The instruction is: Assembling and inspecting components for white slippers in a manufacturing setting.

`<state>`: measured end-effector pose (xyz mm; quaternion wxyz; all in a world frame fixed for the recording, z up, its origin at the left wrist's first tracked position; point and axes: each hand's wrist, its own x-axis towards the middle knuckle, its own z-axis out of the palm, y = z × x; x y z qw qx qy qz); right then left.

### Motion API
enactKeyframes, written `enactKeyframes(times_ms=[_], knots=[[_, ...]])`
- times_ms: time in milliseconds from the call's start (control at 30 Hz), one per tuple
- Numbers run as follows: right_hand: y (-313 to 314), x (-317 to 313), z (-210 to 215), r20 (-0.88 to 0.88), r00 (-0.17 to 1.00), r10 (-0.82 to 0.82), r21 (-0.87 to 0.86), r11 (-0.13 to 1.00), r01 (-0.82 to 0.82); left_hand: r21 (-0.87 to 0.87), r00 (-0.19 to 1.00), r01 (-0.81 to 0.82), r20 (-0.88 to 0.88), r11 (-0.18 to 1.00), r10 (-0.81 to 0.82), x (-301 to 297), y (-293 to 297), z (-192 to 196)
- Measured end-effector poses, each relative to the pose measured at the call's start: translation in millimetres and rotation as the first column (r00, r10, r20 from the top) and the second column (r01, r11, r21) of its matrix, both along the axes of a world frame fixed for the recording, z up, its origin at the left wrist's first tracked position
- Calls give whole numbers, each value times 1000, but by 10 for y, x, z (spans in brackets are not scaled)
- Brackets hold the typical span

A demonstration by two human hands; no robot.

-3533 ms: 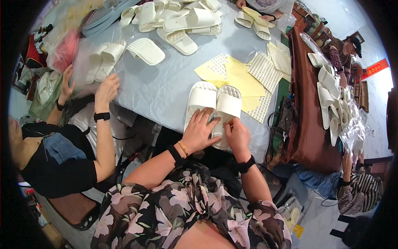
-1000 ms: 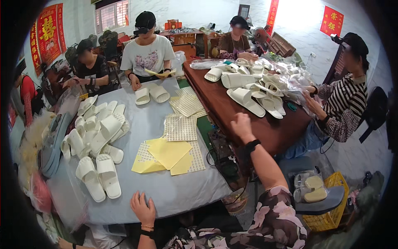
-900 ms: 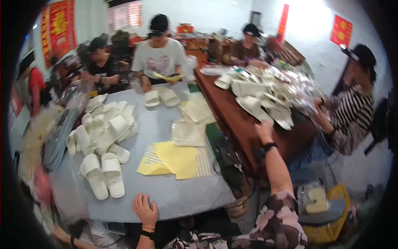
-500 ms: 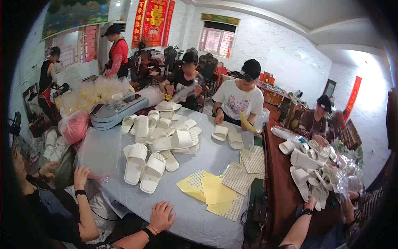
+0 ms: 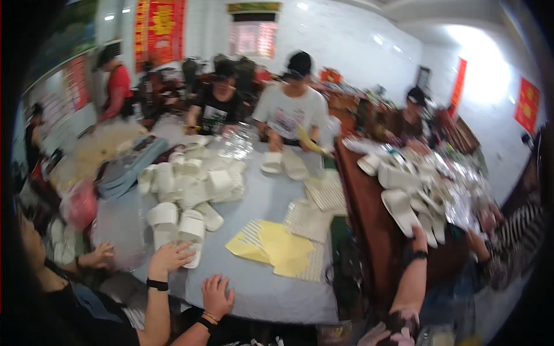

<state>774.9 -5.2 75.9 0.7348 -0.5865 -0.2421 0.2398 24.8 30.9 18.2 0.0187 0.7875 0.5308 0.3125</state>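
- Pink plastic bag [image 5: 81,205]: just off L edge of the grey cloth-covered table [image 5: 259,291], blurred.
- Co-worker's hand w/ black wristband [image 5: 170,256]: on near-L corner of grey table, fingers spread over a pair of white foam slippers [image 5: 179,228].
- Heap of more white slippers [image 5: 193,181]: mid-L of grey table, behind that pair, stacked loosely.
- Left hand [image 5: 218,295]: palm down on near edge of grey table, fingers spread & slightly curled, holding nothing; thin bracelets at wrist. Well apart from co-worker's hand, closer to the centre of the grey table.
- Yellow paper sheets [image 5: 277,248]: centre-near of grey table, overlapping, just beyond left hand.
- White gridded sheets [image 5: 309,219]: partly under the yellow ones & beyond them, toward R edge of grey table.
- Two white slippers side by side [image 5: 283,164]: far end of grey table, in front of a seated person in a white tee.
- Dark brown wooden table [image 5: 363,213]: butted against R side of grey table.
- Long white slipper [image 5: 399,210]: on brown table, R of grey table, near end touching or almost touching right hand.
- Right hand [image 5: 419,236]: arm stretched out well R of grey table, black band at wrist, fingertips at slipper's near end; blurred, so can't tell if gripping or just touching.
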Motion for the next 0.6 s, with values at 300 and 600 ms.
enactKeyframes(times_ms=[300,600], knots=[[-533,-870,1388,-391,921,-4,298,946,130,2,999,43,8,999,-43,-30,20,-140],[-967,-2025,2363,-260,956,136,672,736,78,-172,952,118,300,978,-62,20,33,23]])
